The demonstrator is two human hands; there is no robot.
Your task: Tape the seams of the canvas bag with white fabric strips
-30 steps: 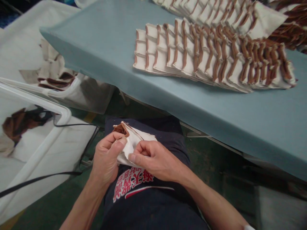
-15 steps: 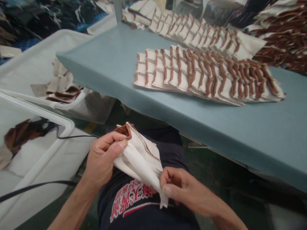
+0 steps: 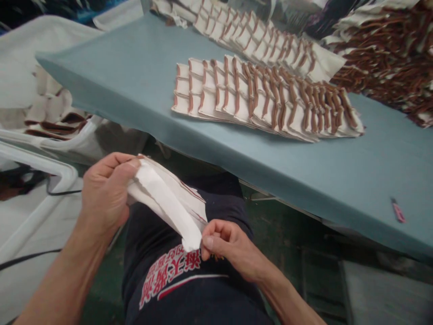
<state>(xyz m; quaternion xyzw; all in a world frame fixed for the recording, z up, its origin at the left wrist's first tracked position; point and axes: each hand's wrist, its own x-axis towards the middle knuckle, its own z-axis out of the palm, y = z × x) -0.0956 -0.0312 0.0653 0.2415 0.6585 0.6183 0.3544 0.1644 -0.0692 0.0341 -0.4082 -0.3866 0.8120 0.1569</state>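
Note:
Over my lap, a white fabric piece with brown edging [image 3: 169,198] is stretched between my two hands. My left hand [image 3: 108,189] is closed on its upper end, thumb on top, and covers the brown fold there. At the lower corner, my right hand [image 3: 226,248] pinches the edge with curled fingers; the exact contact is partly hidden. A loose white flap runs along the near side of the piece. On the blue-grey table [image 3: 135,85] ahead lies an overlapping row of similar white pieces with brown edges [image 3: 264,99].
Behind is a second row [image 3: 257,36], with a tall brown-and-white pile [image 3: 389,58] at the back right. A small pink-handled tool [image 3: 398,210] lies near the table's right edge. White bins [image 3: 64,174] holding fabric pieces stand at the left. A black strap [image 3: 30,259] crosses there.
Both hands have moved up and left in the view with the piece, which is now turned so its white flap faces me. The view has shifted right, bringing the pink-handled tool into sight.

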